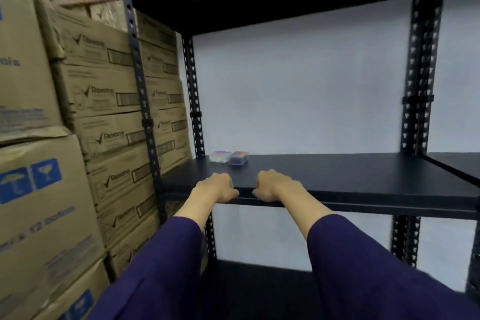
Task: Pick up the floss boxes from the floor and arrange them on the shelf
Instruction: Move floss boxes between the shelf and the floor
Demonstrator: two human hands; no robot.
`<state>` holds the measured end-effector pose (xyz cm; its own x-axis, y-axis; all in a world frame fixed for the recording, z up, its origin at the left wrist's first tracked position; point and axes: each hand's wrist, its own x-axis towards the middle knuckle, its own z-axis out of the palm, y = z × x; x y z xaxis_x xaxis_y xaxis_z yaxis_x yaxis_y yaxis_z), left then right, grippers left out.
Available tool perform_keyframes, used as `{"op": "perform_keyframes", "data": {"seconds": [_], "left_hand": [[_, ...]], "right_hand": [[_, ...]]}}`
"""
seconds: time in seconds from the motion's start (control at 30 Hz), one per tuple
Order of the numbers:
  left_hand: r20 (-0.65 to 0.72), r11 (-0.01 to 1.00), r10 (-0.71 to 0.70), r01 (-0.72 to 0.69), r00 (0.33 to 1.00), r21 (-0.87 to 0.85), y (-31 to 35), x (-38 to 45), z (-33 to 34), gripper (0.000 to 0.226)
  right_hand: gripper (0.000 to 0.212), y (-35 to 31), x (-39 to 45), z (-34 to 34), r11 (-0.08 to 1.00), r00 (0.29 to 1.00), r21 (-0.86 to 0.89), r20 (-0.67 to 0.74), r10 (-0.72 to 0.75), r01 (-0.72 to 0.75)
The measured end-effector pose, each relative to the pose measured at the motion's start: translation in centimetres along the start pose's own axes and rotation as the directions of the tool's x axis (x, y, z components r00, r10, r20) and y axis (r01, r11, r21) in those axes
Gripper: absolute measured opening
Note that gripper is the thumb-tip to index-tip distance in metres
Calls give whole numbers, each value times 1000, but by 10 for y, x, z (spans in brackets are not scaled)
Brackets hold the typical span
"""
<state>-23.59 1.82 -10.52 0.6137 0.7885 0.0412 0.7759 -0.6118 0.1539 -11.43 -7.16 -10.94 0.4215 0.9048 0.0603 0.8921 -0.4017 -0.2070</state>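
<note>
Both hands sit at the front edge of the black shelf (337, 176), near its left end. Left hand (217, 187) and right hand (272, 184) are each curled into a loose fist, knuckles up, thumbs toward one another at the shelf lip; whether anything lies inside either fist cannot be told, since the fingers are folded under and out of sight. Purple sleeves (363, 267) cover both forearms. Two floss boxes (229, 157) lie flat at the shelf's rear left corner, touching side by side against the white wall (298, 86); blur obscures their labels, and their long axes cannot be made out. Stacked cardboard cartons (98, 101) stand left of the rack, partly cut off by the frame.
</note>
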Motion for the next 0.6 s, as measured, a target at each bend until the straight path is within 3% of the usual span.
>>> {"op": "perform_keyframes", "data": {"seconds": [0.13,0.27,0.5,0.6], "left_hand": [[-48,1000,-10,12,999,25,-17,41,-12,34],[-84,999,-31,33,996,29,-31,93,-8,34],[-155,996,-72,79,985,43,-54,193,19,31],[-224,992,-117,125,968,22,-61,234,34,32]], "right_hand": [[12,-16,50,-12,999,999,-27,-27,-29,29],[39,-22,104,-9,999,998,-19,-47,-38,37],[31,-19,195,12,995,995,-60,-48,-87,84],[28,-14,234,26,994,987,-72,-135,-90,81]]}}
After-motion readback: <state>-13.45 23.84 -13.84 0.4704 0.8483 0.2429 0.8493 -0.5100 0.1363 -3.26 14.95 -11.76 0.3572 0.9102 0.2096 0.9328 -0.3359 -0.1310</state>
